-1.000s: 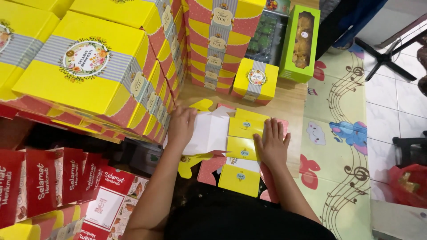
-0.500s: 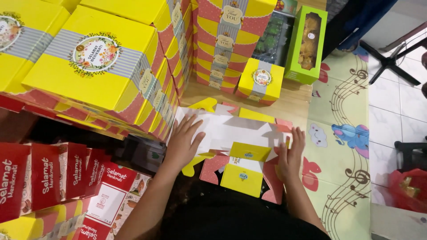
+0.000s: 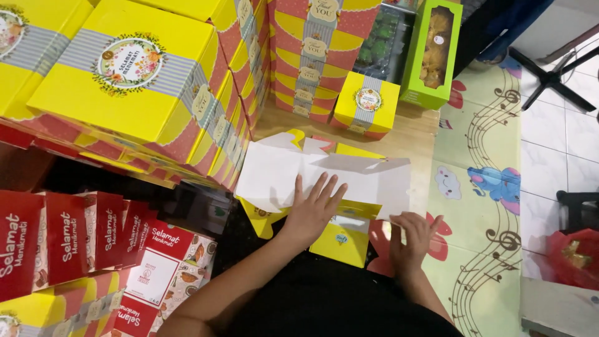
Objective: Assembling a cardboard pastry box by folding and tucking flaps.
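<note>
Arms: bare from the elbows down, no sleeves showing
Left hand [image 3: 310,212]: bare, no glove, ring or watch visible
Right hand [image 3: 412,240]: bare, no glove, wrist unadorned
Clothing: plain black garment over the lap

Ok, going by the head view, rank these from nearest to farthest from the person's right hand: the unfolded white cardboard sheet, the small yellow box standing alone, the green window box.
1. The white cardboard sheet: the right hand touches its near right corner.
2. The small yellow box: beyond the sheet, on the wooden floor.
3. The green window box: farthest, upright behind the yellow box, to its right.
</note>
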